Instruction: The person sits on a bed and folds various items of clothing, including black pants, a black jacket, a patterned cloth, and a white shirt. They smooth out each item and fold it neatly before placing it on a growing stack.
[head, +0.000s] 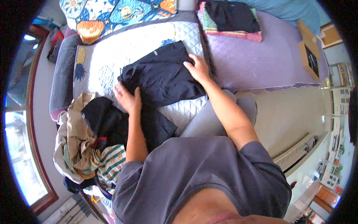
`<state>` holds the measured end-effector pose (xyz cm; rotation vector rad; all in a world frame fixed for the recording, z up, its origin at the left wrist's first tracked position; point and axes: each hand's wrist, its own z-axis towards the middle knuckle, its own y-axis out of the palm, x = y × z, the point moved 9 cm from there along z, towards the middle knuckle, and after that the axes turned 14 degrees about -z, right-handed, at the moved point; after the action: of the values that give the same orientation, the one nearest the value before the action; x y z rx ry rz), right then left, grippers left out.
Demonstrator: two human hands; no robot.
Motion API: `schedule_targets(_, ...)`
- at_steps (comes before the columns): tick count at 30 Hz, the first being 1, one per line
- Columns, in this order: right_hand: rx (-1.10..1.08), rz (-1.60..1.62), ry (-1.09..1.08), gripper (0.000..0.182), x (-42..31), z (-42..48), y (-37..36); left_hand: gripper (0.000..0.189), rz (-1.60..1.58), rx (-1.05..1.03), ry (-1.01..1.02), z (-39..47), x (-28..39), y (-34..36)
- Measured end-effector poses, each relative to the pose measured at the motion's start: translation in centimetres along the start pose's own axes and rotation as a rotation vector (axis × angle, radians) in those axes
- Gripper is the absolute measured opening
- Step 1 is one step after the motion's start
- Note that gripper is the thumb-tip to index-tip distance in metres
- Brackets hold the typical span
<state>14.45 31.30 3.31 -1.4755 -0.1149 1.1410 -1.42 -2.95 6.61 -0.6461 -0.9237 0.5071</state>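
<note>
A dark garment (165, 75), folded into a rough rectangle with some creases, lies on the white quilted sofa cover (187, 107). Small light lettering shows near its upper edge. At its lower left corner is my left hand (128, 99), thumb and fingers apart, fingertips by the cloth's edge. My right hand (199, 69) is at the right side, thumb and fingertips on or just over the fabric, nothing visibly pinched. Below my left wrist a black garment (103, 120) lies on a heap of loose clothes, partly hidden by my forearm.
Beige trousers (79, 134) and a green-and-white striped cloth (113, 159) are in the heap at left. On the purple sofa cover (237, 58) stand a stack of folded clothes with a black garment (232, 16) on top and an open cardboard box (309, 60). A patterned cushion (123, 14) lies behind.
</note>
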Motion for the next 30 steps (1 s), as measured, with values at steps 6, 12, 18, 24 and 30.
schedule_targets(6, -0.406, 0.502, 0.349, 0.075, 0.3, -2.1, 2.8, 0.062, -0.934, -0.262, -0.564, 1.7, -8.1, 3.7)
schedule_targets(12, -0.57, 0.858, 0.366, 0.062, -0.7, -2.7, 1.2, 0.045, -1.197, -0.369, -0.711, 2.2, -0.9, 3.1)
schedule_targets(18, -0.393, 0.701, 0.125, 0.07, 2.6, 5.1, -11.5, 0.051, -1.307, -0.421, -0.44, 8.9, 10.0, 6.0)
schedule_targets(24, -0.042, 0.463, 0.0, 0.09, 11.6, 18.4, -26.6, 0.056, -1.499, -0.531, -0.187, 19.9, 27.7, 14.9)
schedule_targets(30, 0.396, -0.258, 0.161, 0.087, 21.6, 25.4, -34.6, 0.062, -1.368, -0.356, -0.085, 24.0, 37.6, 27.5)
